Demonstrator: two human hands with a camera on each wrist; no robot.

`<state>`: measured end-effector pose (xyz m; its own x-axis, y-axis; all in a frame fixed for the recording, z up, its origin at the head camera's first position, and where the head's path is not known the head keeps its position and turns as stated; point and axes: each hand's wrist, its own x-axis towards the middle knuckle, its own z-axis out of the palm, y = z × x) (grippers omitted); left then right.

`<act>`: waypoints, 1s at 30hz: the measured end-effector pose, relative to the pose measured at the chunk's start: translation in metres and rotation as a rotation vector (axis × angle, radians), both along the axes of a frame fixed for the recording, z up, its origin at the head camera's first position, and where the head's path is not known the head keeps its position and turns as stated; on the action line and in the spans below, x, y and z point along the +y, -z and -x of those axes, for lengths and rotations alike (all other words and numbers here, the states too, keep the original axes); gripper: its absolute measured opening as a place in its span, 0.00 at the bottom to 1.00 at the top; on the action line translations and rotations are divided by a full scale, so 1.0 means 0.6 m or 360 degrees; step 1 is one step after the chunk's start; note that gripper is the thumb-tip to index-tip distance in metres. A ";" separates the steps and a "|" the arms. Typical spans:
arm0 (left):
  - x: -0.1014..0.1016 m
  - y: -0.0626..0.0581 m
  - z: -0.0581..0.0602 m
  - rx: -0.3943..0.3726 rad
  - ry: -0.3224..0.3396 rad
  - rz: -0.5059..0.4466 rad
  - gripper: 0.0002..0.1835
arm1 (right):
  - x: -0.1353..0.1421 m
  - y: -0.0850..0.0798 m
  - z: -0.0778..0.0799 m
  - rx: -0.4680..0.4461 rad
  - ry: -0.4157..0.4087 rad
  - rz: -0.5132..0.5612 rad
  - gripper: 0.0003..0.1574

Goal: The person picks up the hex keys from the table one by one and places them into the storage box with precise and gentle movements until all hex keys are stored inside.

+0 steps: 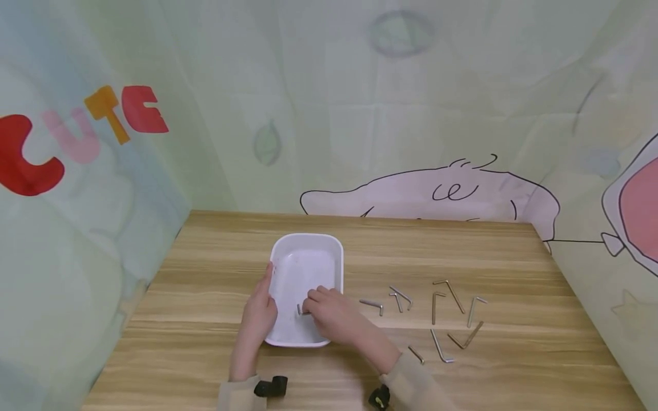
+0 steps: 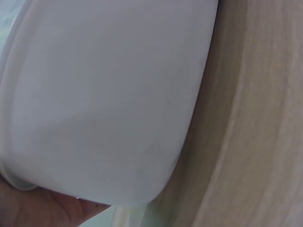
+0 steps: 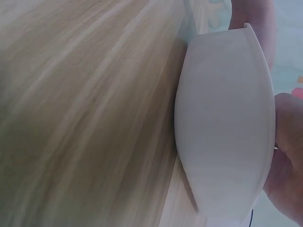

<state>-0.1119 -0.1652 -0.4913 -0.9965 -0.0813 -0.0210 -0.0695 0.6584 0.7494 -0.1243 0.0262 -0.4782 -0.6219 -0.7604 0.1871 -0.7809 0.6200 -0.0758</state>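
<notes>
A white rectangular tray point(image 1: 305, 242) stands on the wooden table. My left hand point(image 1: 259, 313) holds the tray's left side, its fingers along the outer wall and its thumb at the rim. My right hand point(image 1: 331, 314) reaches over the tray's right rim and pinches an L-shaped hex key point(image 1: 300, 310) low inside it; most of that key is hidden by the fingers. The left wrist view shows the tray's outer wall point(image 2: 104, 94) with part of the left hand point(image 2: 52, 208) below it. In the right wrist view the right hand point(image 3: 289, 156) is over the tray's rim.
Several loose hex keys lie to the right of the tray, the nearest a silver hex key point(image 1: 372, 304), with a bronze-toned hex key point(image 1: 466, 338) farther right. A printed cloth backdrop point(image 1: 329, 114) rises behind the wooden table point(image 1: 205, 251).
</notes>
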 end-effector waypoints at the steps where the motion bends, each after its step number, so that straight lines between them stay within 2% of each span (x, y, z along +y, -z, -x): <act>1: 0.000 -0.001 0.000 -0.0005 -0.0002 -0.0001 0.35 | -0.002 0.000 0.001 0.0003 -0.0006 -0.0008 0.11; 7: -0.001 -0.003 -0.002 0.0004 -0.0006 0.0002 0.35 | -0.014 -0.002 0.005 -0.0022 -0.0016 -0.0028 0.10; 23: 0.003 -0.003 -0.003 0.0047 -0.0014 0.0008 0.35 | -0.031 0.000 0.010 -0.0096 0.0153 -0.0240 0.04; 30: 0.002 -0.002 -0.002 0.0047 -0.0014 0.0000 0.35 | -0.038 0.006 0.012 -0.0066 0.0176 -0.0280 0.05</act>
<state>-0.1108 -0.1638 -0.4904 -0.9959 -0.0903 0.0086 -0.0532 0.6580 0.7511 -0.1316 0.0032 -0.4819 -0.7076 -0.7059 0.0302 -0.7060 0.7081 0.0104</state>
